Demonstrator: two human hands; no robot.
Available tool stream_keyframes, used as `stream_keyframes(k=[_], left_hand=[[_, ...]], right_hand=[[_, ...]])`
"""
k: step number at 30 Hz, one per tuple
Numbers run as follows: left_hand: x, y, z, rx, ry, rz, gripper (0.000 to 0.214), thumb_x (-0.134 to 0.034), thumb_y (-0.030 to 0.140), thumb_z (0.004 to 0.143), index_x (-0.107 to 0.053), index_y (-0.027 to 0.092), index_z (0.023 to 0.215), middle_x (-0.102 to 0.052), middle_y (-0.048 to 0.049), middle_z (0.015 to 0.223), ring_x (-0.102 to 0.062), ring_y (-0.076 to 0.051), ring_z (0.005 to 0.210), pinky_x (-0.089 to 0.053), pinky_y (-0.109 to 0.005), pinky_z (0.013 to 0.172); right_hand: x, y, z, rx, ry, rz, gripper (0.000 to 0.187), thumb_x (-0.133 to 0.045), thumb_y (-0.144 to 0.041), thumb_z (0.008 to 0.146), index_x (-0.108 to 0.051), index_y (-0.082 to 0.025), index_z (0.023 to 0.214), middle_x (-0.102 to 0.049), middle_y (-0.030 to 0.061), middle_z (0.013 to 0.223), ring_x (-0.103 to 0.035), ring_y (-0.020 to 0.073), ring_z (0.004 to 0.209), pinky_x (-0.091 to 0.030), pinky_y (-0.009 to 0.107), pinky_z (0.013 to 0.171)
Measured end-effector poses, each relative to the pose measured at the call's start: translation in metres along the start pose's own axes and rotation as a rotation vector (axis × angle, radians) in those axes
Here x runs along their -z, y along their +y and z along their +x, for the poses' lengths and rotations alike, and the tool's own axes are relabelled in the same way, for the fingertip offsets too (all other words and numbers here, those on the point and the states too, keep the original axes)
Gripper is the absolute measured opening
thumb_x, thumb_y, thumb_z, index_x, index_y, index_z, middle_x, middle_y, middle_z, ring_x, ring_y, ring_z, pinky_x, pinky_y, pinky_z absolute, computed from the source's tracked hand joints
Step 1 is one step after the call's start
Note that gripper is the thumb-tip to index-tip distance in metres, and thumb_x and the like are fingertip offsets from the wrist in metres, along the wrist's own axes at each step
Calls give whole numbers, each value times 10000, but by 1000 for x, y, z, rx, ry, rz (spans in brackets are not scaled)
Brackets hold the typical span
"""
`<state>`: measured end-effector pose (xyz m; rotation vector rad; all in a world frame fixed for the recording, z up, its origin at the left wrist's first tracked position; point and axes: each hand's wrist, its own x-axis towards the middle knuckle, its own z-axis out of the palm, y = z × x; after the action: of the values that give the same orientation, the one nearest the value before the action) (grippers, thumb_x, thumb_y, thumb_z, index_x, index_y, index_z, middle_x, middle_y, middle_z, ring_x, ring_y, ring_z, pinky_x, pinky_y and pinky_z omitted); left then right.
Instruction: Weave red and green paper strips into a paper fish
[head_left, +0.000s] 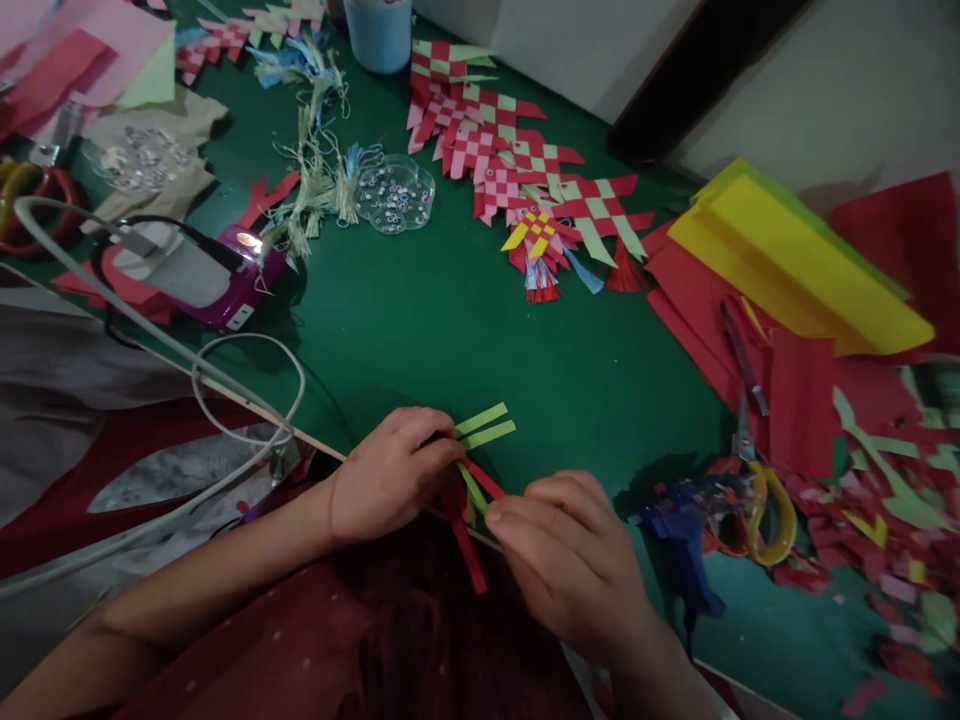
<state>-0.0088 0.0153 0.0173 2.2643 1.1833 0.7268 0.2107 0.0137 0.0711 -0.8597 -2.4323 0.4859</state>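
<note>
Near the table's front edge my left hand [405, 475] is closed round a bundle of paper strips. Two light green paper strips [487, 425] stick out past its fingers to the right, and a red paper strip [466, 550] hangs down below them. My right hand [574, 555] pinches the ends of a red strip and a green strip that run across from the left hand. Where the strips cross is hidden behind the left fingers. Woven paper fish [540, 155] in red, pink and green lie in an overlapping row farther back.
Scissors [769, 515] and a blue tool [686, 540] lie at right beside paper scraps [885, 520] and yellow paper [787, 265]. A dish of small eyes [396, 195], tassels [311, 190], and a purple power strip [244, 275] with a white cable [247, 395] are at left.
</note>
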Motion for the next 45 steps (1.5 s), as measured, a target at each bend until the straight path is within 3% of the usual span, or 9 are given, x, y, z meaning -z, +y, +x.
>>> stream_keyframes(k=[6,14,22,35,45], left_hand=[[1,3,3,-2,2,19,182,-506,142,901,-623,125,1039,-585,-105,1036,-552,-213,952,-500,-370,839],[1,3,2,14,-65,54,204,-518,97,847,-602,127,1030,-573,-104,1049,-548,-222,956,-504,-381,845],[4,5,4,44,5,12,256,-488,97,866,-511,138,1118,-593,-115,1056,-568,-215,996,-514,-371,869],[4,2,3,-15,9,42,142,-470,152,932,-577,150,1025,-613,-86,1016,-594,-178,944,-523,-317,844],[3,2,3,-14,9,45,155,-482,159,932,-592,135,1039,-612,-91,1023,-589,-180,949,-529,-322,849]], right_hand=[[1,-1,5,-1,45,-33,276,-605,-33,793,-622,-201,1011,-735,12,878,-582,165,808,-443,344,753],[-6,22,19,-229,102,-80,236,-571,-127,862,-607,-230,1071,-707,28,890,-621,179,819,-477,349,759],[-21,39,22,-445,42,-72,191,-520,-244,915,-613,-225,1081,-691,40,871,-636,191,812,-489,353,755],[-29,47,22,-409,29,-168,182,-509,-226,915,-618,-195,1059,-703,39,859,-607,173,761,-450,321,705],[-26,45,18,-406,45,-106,180,-512,-219,917,-607,-204,1068,-692,42,873,-618,179,802,-473,326,720]])
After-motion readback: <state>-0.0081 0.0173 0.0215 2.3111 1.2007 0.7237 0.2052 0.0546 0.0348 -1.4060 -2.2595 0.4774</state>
